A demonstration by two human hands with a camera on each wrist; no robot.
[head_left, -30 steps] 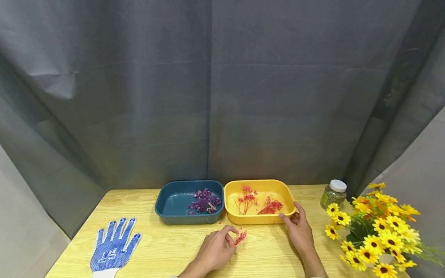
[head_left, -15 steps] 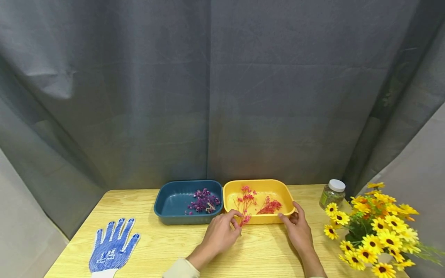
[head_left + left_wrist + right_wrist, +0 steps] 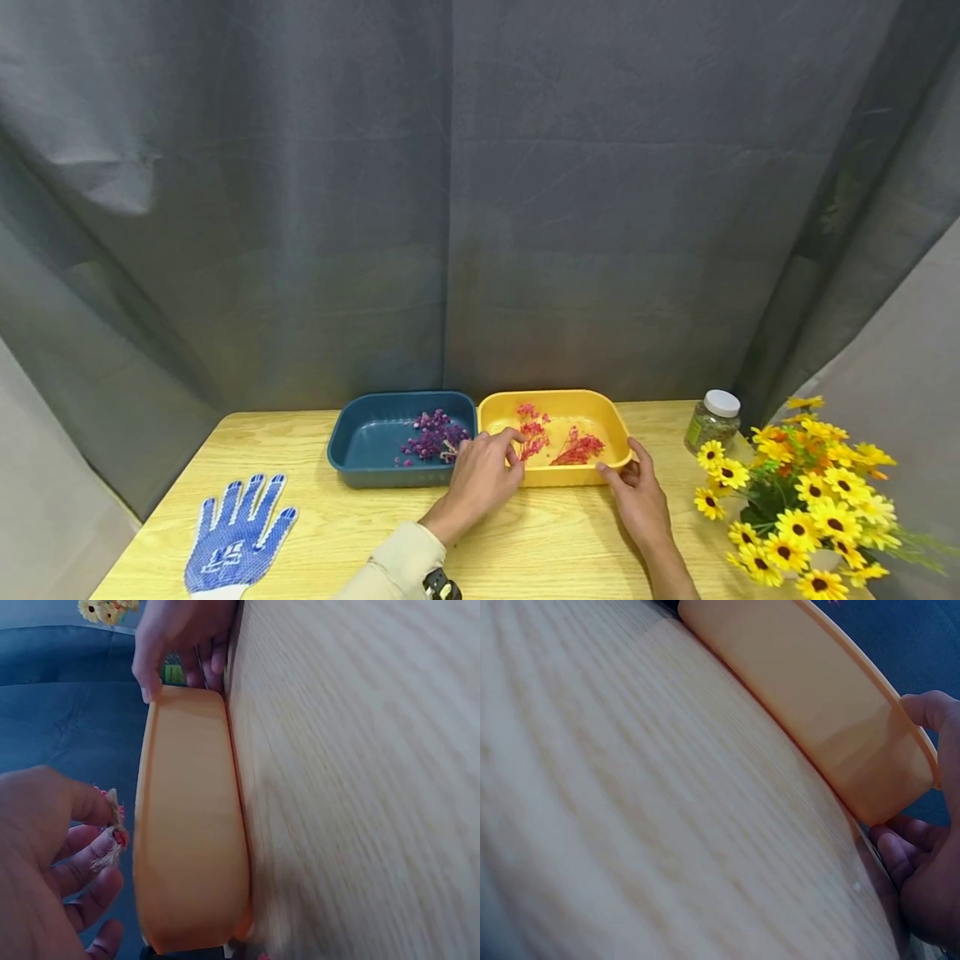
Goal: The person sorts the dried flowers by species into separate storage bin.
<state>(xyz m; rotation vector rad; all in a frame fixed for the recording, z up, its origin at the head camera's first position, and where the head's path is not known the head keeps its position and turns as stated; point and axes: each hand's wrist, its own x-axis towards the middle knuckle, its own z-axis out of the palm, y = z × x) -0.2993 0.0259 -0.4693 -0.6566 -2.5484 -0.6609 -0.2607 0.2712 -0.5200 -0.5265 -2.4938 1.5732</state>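
Over the front left part of the yellow tray [image 3: 566,477], my left hand [image 3: 483,477] pinches a small bunch of dried pink flowers [image 3: 115,829] between thumb and fingers. Twine is tied round its stems in the left wrist view. Red-pink dried flowers [image 3: 579,448] lie inside the tray on the right, and more pink sprays stand by my left fingertips. My right hand [image 3: 642,504] grips the tray's front right corner, thumb at the rim and fingers round the side. Touching the yellow tray on its left is a dark blue tray [image 3: 397,478] with purple dried flowers [image 3: 432,435].
A blue-and-white work glove [image 3: 236,542] lies at the table's left. On the right stand a jar [image 3: 712,425] with a white lid and a pot of yellow artificial flowers [image 3: 817,508]. Behind the wooden table [image 3: 337,533] hangs a grey curtain [image 3: 450,208].
My left hand has lifted the pink flower bunch from the table in front and carried it forward over the yellow tray's edge. My right hand keeps its grip on the tray corner.
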